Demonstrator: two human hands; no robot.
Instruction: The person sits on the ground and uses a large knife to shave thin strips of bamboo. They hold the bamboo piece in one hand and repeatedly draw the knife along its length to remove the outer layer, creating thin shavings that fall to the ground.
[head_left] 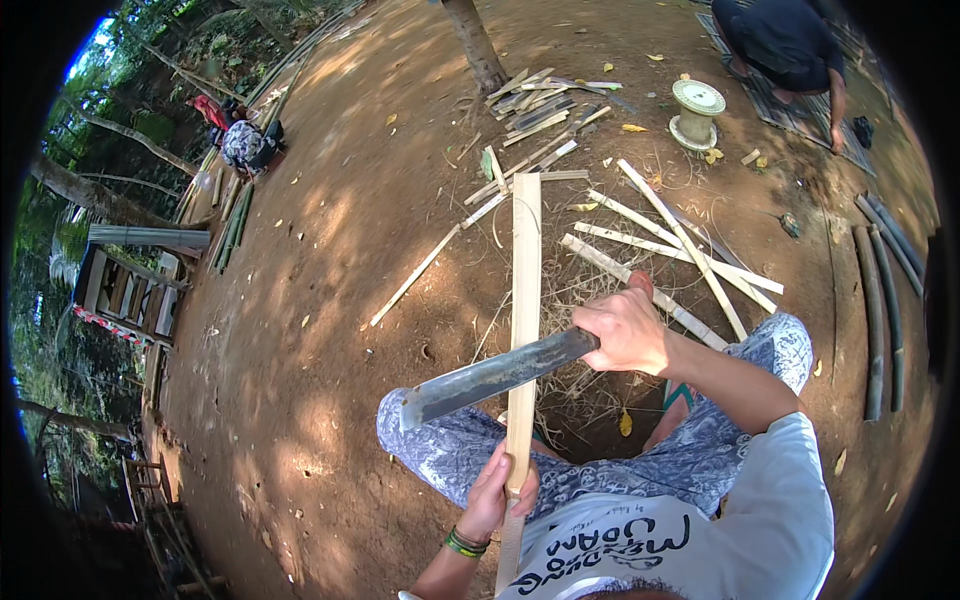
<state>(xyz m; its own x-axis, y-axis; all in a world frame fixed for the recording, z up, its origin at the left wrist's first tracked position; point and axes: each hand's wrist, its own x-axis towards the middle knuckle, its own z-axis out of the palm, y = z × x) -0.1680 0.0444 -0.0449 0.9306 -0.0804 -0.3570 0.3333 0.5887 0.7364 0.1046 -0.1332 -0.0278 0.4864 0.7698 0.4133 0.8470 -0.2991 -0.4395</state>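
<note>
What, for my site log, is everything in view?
Broad metal knife: one, grey, centre.
Long flat bamboo strip: one, pale, centre.
Loose split bamboo strips: many, mostly pale, ahead.
Flanged spool: one, cream, upper right.
Round bamboo poles: several, dark, right and left.
Slender tree trunk: one, brown, top.
Slatted wooden structure: one, brown, left.
Crouching person: one, dark clothing, upper right.
Distant people: apparently two, varied clothing, upper left.
Patterned trousers: one pair, blue, lower centre.
Printed shirt: one, white, lower right.
Left hand: one, bare, gripping the strip.
Right hand: one, bare, holding the knife.

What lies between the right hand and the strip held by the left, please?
In the head view, the machete blade spans from the right hand across the strip.
</note>
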